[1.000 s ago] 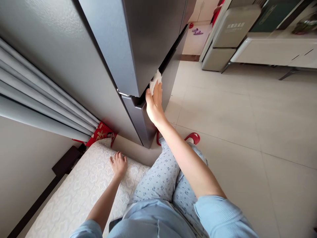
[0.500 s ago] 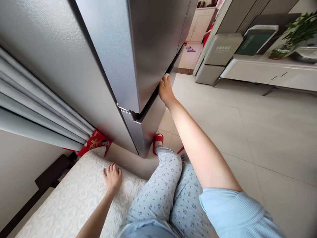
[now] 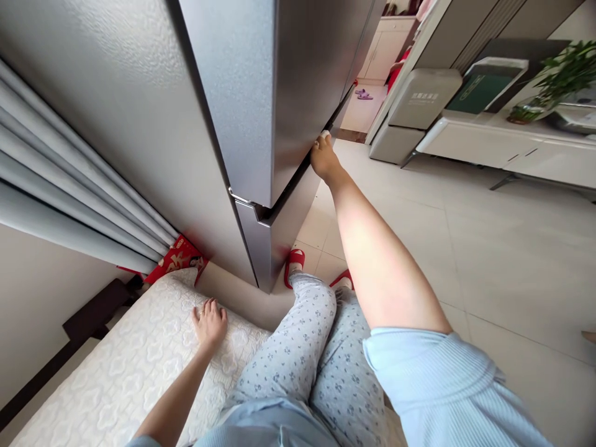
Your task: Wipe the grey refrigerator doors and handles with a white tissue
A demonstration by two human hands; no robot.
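Observation:
My right hand [image 3: 325,156] reaches out to the grey refrigerator [image 3: 321,81], with its fingers bent into the dark groove [image 3: 295,180] between the upper door and the lower door. A small white piece [image 3: 325,133], cloth or paper by its look, shows at the fingers; most of it is hidden. Both doors look closed. Palm down, my left hand [image 3: 210,321] lies open on the quilted cream mattress [image 3: 135,347], holding nothing.
A red printed box [image 3: 179,261] is wedged between mattress, curtain [image 3: 79,167] and refrigerator. Red slippers [image 3: 295,264] are on my feet. Across the tiled floor stand a grey bin [image 3: 414,105] and a white cabinet [image 3: 493,139] bearing a plant [image 3: 565,74].
My right hand has slid slightly farther along the groove, away from the near corner. The view has shifted a little. My left hand stays on the mattress.

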